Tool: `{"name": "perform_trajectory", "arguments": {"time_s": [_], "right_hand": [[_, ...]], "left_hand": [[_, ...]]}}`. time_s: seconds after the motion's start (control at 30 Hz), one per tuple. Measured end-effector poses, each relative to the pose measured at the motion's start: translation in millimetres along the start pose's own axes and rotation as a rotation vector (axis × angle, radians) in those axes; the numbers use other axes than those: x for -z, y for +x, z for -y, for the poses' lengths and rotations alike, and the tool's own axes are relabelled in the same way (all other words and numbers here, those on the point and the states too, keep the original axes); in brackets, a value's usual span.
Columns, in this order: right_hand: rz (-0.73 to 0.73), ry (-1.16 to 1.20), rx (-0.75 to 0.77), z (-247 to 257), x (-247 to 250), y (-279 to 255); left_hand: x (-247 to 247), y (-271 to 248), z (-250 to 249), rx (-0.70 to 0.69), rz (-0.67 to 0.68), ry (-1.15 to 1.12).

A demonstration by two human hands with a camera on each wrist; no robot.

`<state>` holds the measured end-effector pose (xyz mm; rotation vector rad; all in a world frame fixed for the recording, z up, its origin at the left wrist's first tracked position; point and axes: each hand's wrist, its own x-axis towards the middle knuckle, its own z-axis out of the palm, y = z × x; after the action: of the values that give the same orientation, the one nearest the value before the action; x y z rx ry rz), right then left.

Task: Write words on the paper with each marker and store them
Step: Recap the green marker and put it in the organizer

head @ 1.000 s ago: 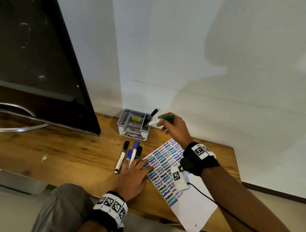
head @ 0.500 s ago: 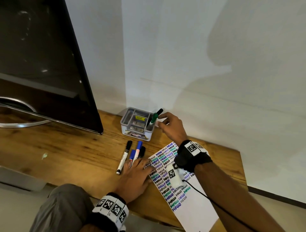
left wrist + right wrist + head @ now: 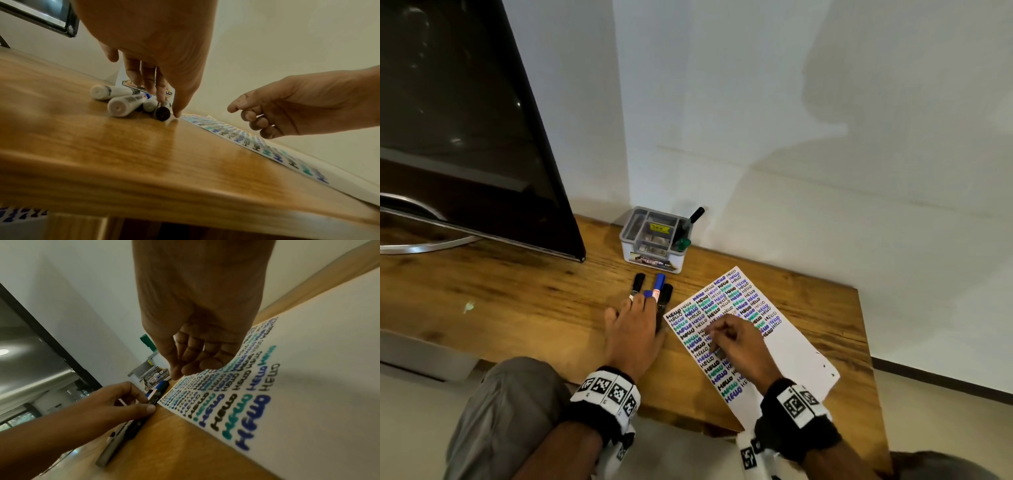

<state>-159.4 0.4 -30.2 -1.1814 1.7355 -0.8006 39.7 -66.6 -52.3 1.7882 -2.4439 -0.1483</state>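
Observation:
The white paper (image 3: pixel 796 353), filled with rows of "HELLO" in several colours, lies on the wooden table (image 3: pixel 517 301). Left of it lie a white marker with a black cap (image 3: pixel 637 282), a blue marker (image 3: pixel 659 282) and a black marker (image 3: pixel 666 294). My left hand (image 3: pixel 631 325) reaches over them, and its thumb and a finger pinch the black marker (image 3: pixel 162 112) near its rear end. My right hand (image 3: pixel 736 342) hovers over the paper with loosely curled fingers (image 3: pixel 257 120), holding nothing. A green marker (image 3: pixel 683 244) and a black one (image 3: pixel 697 214) stand in the grey organizer (image 3: pixel 654 240).
A large dark monitor (image 3: pixel 465 120) on a curved metal stand fills the back left. The white wall rises right behind the organizer. The table's front edge runs just under my wrists, and my grey-trousered knee (image 3: pixel 510 411) is below it.
My right hand put the green marker into the organizer, let go, and drew back over the paper. My left hand slid from the paper's edge onto the markers.

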Motion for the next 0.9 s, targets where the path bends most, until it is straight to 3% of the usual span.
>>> {"name": "perform_trajectory", "arguments": {"time_s": [0.2, 0.37, 0.43, 0.57, 0.63, 0.7, 0.83, 0.9], "right_hand": [[0.026, 0.011, -0.032, -1.9, -8.2, -7.4], [0.000, 0.076, -0.039, 5.0, -11.8, -5.0], [-0.008, 0.220, -0.060, 12.8, -13.0, -2.4], [-0.008, 0.724, -0.052, 25.0, -10.0, 1.6], [-0.026, 0.802, -0.016, 23.4, -6.0, 2.3], [-0.041, 0.703, 0.024, 18.8, -0.8, 1.3], [0.007, 0.067, 0.150, 6.2, 6.9, -5.8], [0.063, -0.199, 0.215, -4.6, 5.6, -9.9]], "left_hand": [[3.5, -0.3, -0.7, 0.061, 0.015, 0.029], [17.8, 2.9, -4.1, 0.074, -0.071, -0.271], [22.1, 1.8, -9.1, 0.014, -0.074, -0.411], [16.9, -4.6, -22.8, -0.139, 0.009, -0.553], [12.2, -5.9, -25.2, -0.216, 0.098, -0.626], [9.7, -7.0, -24.1, -0.269, 0.170, -0.767], [17.0, -7.5, -25.4, -0.157, 0.222, -1.155], [21.3, -7.9, -27.9, -0.111, 0.218, -1.217]]}}
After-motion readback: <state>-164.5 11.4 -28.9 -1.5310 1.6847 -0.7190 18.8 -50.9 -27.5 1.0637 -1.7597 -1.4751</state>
